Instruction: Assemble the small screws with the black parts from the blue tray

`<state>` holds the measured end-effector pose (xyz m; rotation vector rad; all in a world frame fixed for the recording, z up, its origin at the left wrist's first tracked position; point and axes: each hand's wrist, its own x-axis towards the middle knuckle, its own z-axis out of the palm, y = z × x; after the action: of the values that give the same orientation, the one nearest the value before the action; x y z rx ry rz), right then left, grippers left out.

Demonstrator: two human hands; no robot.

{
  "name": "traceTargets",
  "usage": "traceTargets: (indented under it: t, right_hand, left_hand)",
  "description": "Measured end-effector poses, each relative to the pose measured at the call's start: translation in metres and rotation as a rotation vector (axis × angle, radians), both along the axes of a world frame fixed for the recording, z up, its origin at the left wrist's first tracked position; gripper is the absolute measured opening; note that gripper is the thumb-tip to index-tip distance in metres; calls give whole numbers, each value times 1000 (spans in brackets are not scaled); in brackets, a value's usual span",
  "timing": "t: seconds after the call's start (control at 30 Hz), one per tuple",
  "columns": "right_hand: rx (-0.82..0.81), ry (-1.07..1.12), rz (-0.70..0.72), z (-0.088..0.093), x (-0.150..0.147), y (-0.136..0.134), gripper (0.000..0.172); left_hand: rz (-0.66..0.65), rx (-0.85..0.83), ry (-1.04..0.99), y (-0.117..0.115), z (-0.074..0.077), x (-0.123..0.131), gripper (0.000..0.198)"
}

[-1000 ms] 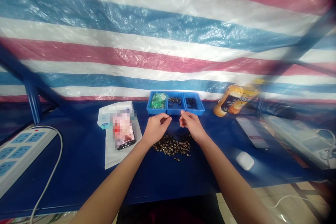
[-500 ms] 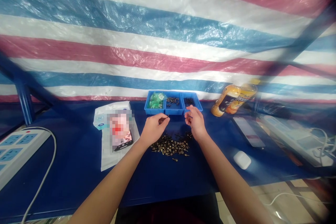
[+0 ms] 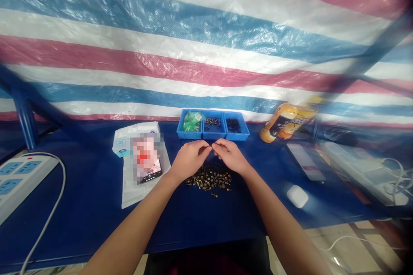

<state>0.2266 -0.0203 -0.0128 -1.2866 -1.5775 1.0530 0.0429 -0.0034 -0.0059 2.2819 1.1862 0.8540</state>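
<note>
My left hand [image 3: 192, 157] is closed in a pinch, thumb against fingers, on what looks like a small screw, mostly hidden by the fingertips. Facing it, my right hand [image 3: 231, 154] is pinched too, and its fingertips meet those of the left. Whatever the right fingers hold is too small to make out. Below both hands lies a loose pile of brass-coloured and dark screws [image 3: 209, 180] on the blue table [image 3: 206, 223]. Just beyond the hands stands a row of blue bins: a green plastic bag [image 3: 192, 121] in the left bin, small screws [image 3: 212, 123] in the middle, dark screws [image 3: 232, 125] in the right.
On the left are a phone [image 3: 149, 178] on a white packet [image 3: 132, 195] and a power strip [image 3: 32, 176]. To the right are two orange bottles [image 3: 277, 122], another phone [image 3: 306, 162], a white earphone case [image 3: 297, 196] and a second power strip [image 3: 361, 167]. Striped sheeting [image 3: 193, 64] hangs behind.
My right hand has moved left and down from in front of the right bin, its spread fingers closing into a pinch at the left fingertips. The left hand has stayed nearly in place.
</note>
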Motion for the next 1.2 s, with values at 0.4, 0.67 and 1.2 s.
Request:
traceTargets:
  t: [0.4,0.67,1.2]
  right_hand:
    - [-40,323,-193,-7,3,10,42]
    - [11,450,-477,-9,13,16,38]
    - [248,-476,341,5,31,-4,10]
  left_hand:
    - [46,-82,-101,2,-3,-4,35]
    - [76,-24,-20,5,-4,-5,32]
    - [51,-58,39,1,-4,-5,20]
